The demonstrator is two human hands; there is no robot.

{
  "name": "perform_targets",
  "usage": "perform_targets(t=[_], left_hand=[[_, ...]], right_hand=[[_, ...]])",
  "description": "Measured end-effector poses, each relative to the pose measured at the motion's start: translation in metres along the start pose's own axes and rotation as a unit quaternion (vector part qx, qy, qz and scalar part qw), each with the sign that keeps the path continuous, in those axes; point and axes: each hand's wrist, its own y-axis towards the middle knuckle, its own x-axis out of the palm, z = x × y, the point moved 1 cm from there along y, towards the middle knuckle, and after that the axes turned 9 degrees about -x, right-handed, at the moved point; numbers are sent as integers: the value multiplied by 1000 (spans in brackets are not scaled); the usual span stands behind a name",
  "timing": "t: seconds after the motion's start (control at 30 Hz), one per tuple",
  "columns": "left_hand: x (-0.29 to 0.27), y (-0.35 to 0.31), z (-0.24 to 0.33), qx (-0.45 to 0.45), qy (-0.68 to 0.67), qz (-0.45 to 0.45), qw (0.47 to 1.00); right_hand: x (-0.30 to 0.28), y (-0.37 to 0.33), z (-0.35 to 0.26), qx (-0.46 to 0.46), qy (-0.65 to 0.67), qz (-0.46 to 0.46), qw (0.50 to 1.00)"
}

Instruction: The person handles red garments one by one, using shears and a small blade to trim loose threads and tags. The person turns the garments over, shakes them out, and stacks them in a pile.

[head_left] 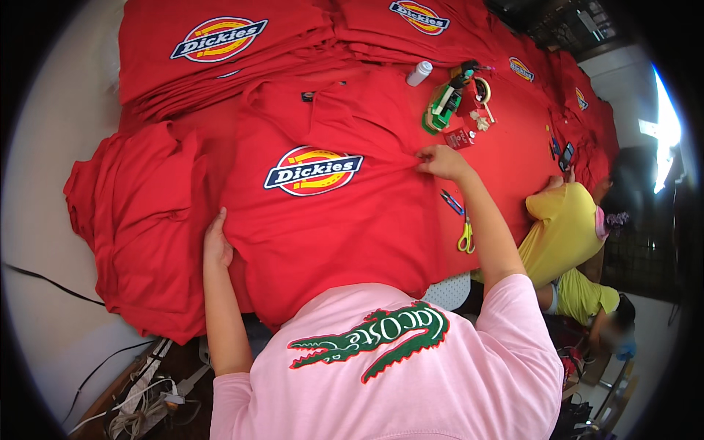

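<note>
A red T-shirt (323,235) with a round printed emblem in white, yellow and dark blue is spread on the table in front of me, its collar toward the far side. My right hand (442,162) pinches the shirt's right edge and pulls a crease across the chest. At the opposite edge, my left hand (216,240) rests against the fabric, fingers stretched out and pointing away from me. Beside it, on the left, is a heap of folded red garments (147,227).
Stacks of red printed shirts (227,73) line the far side. A green tape dispenser (442,108), a white bottle (419,73), yellow-handled scissors (466,236) and blue thread snips (452,202) lie right. Two people sit at right, one in yellow (565,231). Cables (147,400) hang lower left.
</note>
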Motion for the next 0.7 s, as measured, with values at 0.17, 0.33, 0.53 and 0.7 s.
perform_targets(t=[0.17, 0.33, 0.53, 0.7], left_hand=[[3, -12, -1, -59, 43, -35, 997], [-4, -38, 16, 34, 110, -39, 993], [37, -104, 41, 126, 121, -81, 981], [49, -169, 33, 247, 148, -60, 956]], right_hand=[[17, -11, -15, 16, 51, 31, 998], [-1, -44, -21, 17, 296, 77, 952], [-25, -118, -26, -54, 401, 210, 890], [-18, -214, -35, -156, 475, 256, 828]])
